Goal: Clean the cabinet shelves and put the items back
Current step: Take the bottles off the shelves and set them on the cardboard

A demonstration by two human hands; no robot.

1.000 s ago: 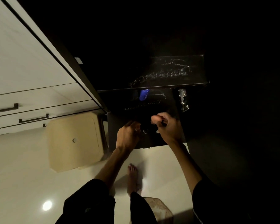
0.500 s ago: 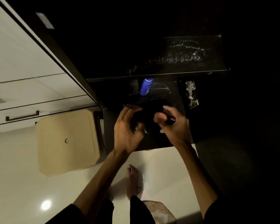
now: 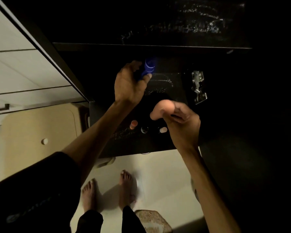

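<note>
Your left hand (image 3: pixel 129 83) is reaching into the dark cabinet with its fingers wrapped round a blue bottle (image 3: pixel 148 68) on the lower shelf (image 3: pixel 175 81), toward the far side. Your right hand (image 3: pixel 181 121) is nearer and to the right, well apart from the left, pinching something small and dark that's too dim to make out. Between your hands, near the shelf's front edge, sit three small bottles (image 3: pixel 144 129) in a row. Off to the right there's a metal hinge (image 3: pixel 198 86) on the cabinet wall. Upper shelf (image 3: pixel 191 27) looks streaky.
</note>
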